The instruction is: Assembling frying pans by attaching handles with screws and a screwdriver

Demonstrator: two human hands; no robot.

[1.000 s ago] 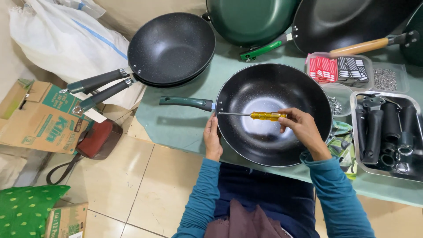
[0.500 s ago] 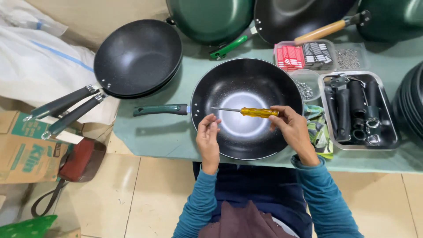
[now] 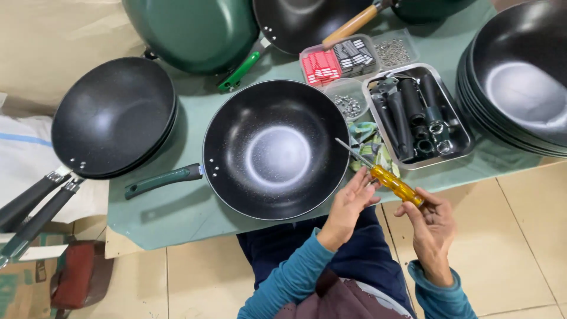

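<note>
A black wok with a dark green handle sits on the green-covered table in front of me. Both hands are off it, at its lower right beyond the table edge. My right hand grips the butt of a yellow-handled screwdriver. My left hand pinches the same handle near the metal shaft. The shaft tip points up-left toward the wok's rim, over a crumpled green cloth.
A metal tray of black handles and ferrules stands right of the wok, with small tubs of screws and red and black parts behind. Stacked black woks sit far right, more pans left and a green pan behind.
The screwdriver has come out of the wok, where its tip was at the handle rivets. Both hands moved right and toward me, off the rim. The view shifted right.
</note>
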